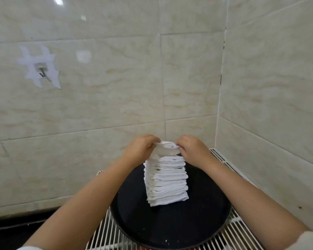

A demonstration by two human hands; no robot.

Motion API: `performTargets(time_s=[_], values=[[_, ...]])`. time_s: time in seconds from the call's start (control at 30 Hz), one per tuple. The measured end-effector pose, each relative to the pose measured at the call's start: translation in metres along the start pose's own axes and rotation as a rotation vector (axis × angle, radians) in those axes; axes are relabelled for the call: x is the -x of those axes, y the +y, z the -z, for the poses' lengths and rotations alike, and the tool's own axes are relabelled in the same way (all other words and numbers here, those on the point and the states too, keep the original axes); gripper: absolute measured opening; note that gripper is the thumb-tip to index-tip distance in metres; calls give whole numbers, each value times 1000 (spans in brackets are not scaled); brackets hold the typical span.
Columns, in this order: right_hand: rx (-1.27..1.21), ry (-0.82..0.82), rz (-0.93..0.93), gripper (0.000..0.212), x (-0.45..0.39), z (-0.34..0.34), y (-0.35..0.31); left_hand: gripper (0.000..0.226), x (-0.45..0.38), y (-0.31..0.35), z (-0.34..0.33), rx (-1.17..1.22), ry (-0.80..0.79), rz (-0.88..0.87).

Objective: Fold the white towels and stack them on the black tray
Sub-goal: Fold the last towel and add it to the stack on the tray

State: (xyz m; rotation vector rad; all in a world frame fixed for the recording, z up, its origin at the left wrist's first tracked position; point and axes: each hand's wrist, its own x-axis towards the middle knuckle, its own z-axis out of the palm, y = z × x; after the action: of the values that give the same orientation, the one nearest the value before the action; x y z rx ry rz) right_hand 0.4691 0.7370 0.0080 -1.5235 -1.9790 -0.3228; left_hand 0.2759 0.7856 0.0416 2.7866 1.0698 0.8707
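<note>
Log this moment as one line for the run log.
hands: left hand and right hand pinch top towel | stack: tall, on black tray

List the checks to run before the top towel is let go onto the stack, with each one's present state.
1. Both hands on the top towel: ok; left hand and right hand pinch its two ends.
2. Towel folded flat: not ok; it is bunched between the fingers.
3. Towel over the stack: ok.
4. Stack upright: ok, though its layers sit slightly uneven.
5. Stack on the tray: ok, well inside the rim.
6. Tray steady on the wire rack: cannot tell; its near edge is cut off.
</note>
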Motion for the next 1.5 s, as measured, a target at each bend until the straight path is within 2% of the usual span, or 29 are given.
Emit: performTargets(time_s=[0.1, 0.2, 0.27, 0.37, 0.57, 0.67, 0.77, 0.83, 0.9, 0.93, 1.03, 1.1, 1.17, 1.23, 1.37, 1.5], values=[[-4, -160, -23, 19, 9, 1, 2, 27, 12, -6, -6, 69, -136, 60], [-134, -316, -112, 20, 13, 5, 2, 28, 21, -9, -11, 130, -183, 38], [-261, -356, -219, 20, 9, 6, 3, 28, 23, -10, -13, 182, -190, 54], [-427, -330, -376, 18, -1, 4, 1, 28, 22, -13, -14, 284, -181, 107], [-344, -594, -313, 40, -4, -10, -17, 27, 23, -17, -17, 446, -137, 215], [-310, -585, -292, 44, 2, -12, -17, 33, 20, -20, -22, 572, -53, 375], [-358, -574, -355, 45, 1, -10, -18, 46, 15, -19, -26, 676, -161, 571], [-481, -473, -508, 35, -2, -8, -21, 45, 11, -14, -31, 697, -270, 624], [-619, -306, -721, 32, -7, -10, -19, 37, 7, -6, -35, 689, -277, 680], [-647, -280, -813, 32, -9, -11, -18, 32, 6, -3, -37, 699, -256, 712], [-689, -410, -1055, 10, -10, -15, -20, 43, 5, 3, -40, 800, -204, 848], [-790, -501, -1147, 12, -8, -17, -23, 46, 7, 7, -41, 912, -193, 958], [-885, -527, -1178, 21, -6, -16, -27, 42, 10, 14, -39, 954, -225, 1053], [-935, -481, -1198, 25, -4, -16, -28, 44, 13, 17, -38, 960, -225, 1059], [-991, -365, -1163, 20, -4, -7, -35, 45, 17, 21, -35, 1062, -122, 969], [-972, -343, -1100, 31, -1, 7, -43, 29, 28, 28, -24, 1084, -81, 903]])
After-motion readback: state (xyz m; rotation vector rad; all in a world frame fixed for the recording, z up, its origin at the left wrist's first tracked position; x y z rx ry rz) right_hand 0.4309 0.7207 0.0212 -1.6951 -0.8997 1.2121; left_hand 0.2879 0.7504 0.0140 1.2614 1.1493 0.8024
